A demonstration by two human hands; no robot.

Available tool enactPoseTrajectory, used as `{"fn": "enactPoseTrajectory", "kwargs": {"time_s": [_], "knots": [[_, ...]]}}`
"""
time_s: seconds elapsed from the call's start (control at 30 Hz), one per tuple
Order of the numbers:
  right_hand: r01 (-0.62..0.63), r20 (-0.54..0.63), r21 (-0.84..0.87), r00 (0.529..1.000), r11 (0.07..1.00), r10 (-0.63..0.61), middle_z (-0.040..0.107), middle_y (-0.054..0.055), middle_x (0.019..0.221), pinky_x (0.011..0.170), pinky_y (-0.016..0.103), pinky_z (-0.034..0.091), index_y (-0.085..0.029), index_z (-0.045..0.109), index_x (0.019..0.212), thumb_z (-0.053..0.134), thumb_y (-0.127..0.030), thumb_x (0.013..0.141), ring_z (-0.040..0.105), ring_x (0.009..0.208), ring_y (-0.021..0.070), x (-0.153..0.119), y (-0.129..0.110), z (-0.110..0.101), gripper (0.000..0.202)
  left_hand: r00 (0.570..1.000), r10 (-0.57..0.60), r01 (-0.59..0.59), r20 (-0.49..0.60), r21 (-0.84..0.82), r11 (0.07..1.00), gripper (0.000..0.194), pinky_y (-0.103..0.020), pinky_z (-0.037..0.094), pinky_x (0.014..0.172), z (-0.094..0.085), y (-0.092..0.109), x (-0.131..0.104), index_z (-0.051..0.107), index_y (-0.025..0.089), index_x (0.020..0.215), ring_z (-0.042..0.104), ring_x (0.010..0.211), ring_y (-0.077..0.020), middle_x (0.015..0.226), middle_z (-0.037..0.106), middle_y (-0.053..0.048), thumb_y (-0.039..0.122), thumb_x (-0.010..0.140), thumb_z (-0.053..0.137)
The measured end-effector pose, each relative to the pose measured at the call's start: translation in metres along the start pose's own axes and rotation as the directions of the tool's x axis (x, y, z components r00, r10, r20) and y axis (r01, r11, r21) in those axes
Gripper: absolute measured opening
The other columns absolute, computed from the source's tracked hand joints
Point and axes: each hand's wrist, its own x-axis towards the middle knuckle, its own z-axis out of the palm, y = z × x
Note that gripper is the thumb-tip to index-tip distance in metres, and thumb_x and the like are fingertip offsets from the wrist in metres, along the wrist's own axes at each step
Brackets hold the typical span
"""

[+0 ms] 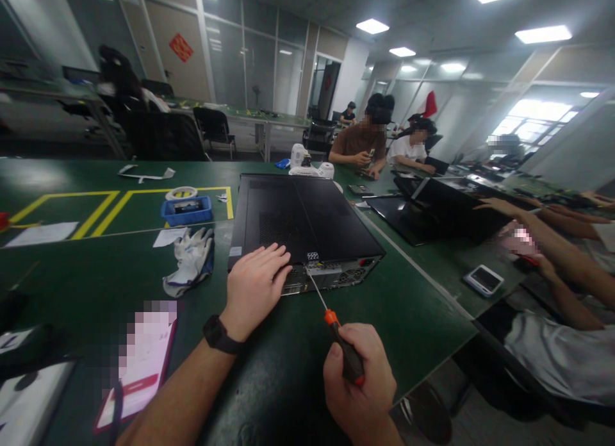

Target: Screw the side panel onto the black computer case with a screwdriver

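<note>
A black computer case (298, 209) lies on its side on the green table, its rear panel facing me. My left hand (257, 282) rests flat on the case's top near its rear left corner, fingers stretched out. In my right hand (360, 369) is a screwdriver (330, 316) with an orange and dark handle, gripped by the fingers and thumb. Its long shaft points up and left, and the tip meets the rear panel near the top edge. Whether a screw sits at the tip is too small to tell.
Left of the case are white work gloves (189, 257), a blue tray (187, 210) and a tape roll (181, 193). A phone (141, 363) lies nearer to me. On the right stand a small scale-like device (483, 279) and another black case (446, 209), with a co-worker's arms over it.
</note>
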Motion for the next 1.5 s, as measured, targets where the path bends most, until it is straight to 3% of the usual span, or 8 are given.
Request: {"fn": "enactPoseTrajectory", "kwargs": {"time_s": [0.37,0.63,0.87,1.07,1.3,1.5], "knots": [[0.027,0.023,-0.022,0.999,0.999,-0.027,0.061,0.008,0.092,0.074,0.036,0.053,-0.014,0.058,0.107,0.058,-0.001,0.081,0.06,0.085,0.0186,0.0037,-0.0036,0.0006,0.03,1.0,0.002,-0.001,-0.009,0.016,1.0,0.021,-0.043,0.053,0.102,-0.0009,0.001,0.0009,0.073,0.02,0.107,0.069,0.113,-0.0228,0.116,0.076,-0.005,0.027,0.09,0.063],[-0.079,-0.016,-0.148,0.997,0.986,0.077,0.065,0.001,0.083,0.062,0.024,0.052,-0.019,0.059,0.108,0.058,-0.012,0.09,0.062,0.067,0.0124,-0.0021,0.0033,-0.0035,0.019,1.0,-0.007,0.007,-0.006,0.019,1.0,0.021,-0.044,0.053,0.102,-0.0003,0.0009,0.0002,0.073,0.021,0.107,0.069,0.113,-0.0232,0.118,0.075,-0.005,0.028,0.091,0.062],[-0.066,-0.042,-0.102,0.997,0.993,0.062,0.064,0.007,0.093,0.072,0.033,0.055,-0.017,0.057,0.109,0.059,-0.014,0.086,0.065,0.083,0.0185,-0.0041,0.0031,-0.0028,0.024,1.0,-0.006,0.006,-0.003,0.012,1.0,0.021,-0.046,0.054,0.101,-0.0014,0.002,0.0005,0.073,0.021,0.107,0.069,0.113,-0.0248,0.117,0.076,-0.005,0.028,0.091,0.062],[-0.094,-0.05,-0.178,0.995,0.979,0.087,0.065,0.002,0.082,0.06,0.026,0.053,-0.02,0.059,0.105,0.056,-0.013,0.09,0.062,0.065,0.0135,0.0,0.0001,-0.0039,0.016,1.0,0.0,0.001,-0.014,0.016,1.0,0.021,-0.047,0.054,0.101,-0.0011,0.0019,0.001,0.073,0.021,0.107,0.07,0.112,-0.0255,0.116,0.076,-0.006,0.028,0.091,0.061],[-0.054,-0.047,-0.105,0.998,0.993,0.049,0.064,0.005,0.088,0.068,0.031,0.055,-0.018,0.058,0.107,0.06,-0.012,0.085,0.065,0.078,0.0175,-0.0015,0.0042,-0.0028,0.023,1.0,0.003,-0.002,-0.015,0.017,1.0,0.021,-0.045,0.054,0.101,-0.0022,0.0028,0.0016,0.074,0.02,0.106,0.07,0.112,-0.0242,0.116,0.076,-0.006,0.028,0.091,0.062],[-0.088,-0.057,-0.171,0.995,0.981,0.079,0.066,0.003,0.084,0.063,0.027,0.054,-0.02,0.059,0.104,0.058,-0.015,0.09,0.064,0.07,0.015,-0.0004,0.0031,-0.0033,0.015,1.0,-0.003,0.003,-0.006,0.007,1.0,0.021,-0.045,0.053,0.103,-0.0006,0.0018,0.0007,0.074,0.02,0.107,0.069,0.113,-0.0244,0.118,0.075,-0.006,0.028,0.091,0.062]]}}
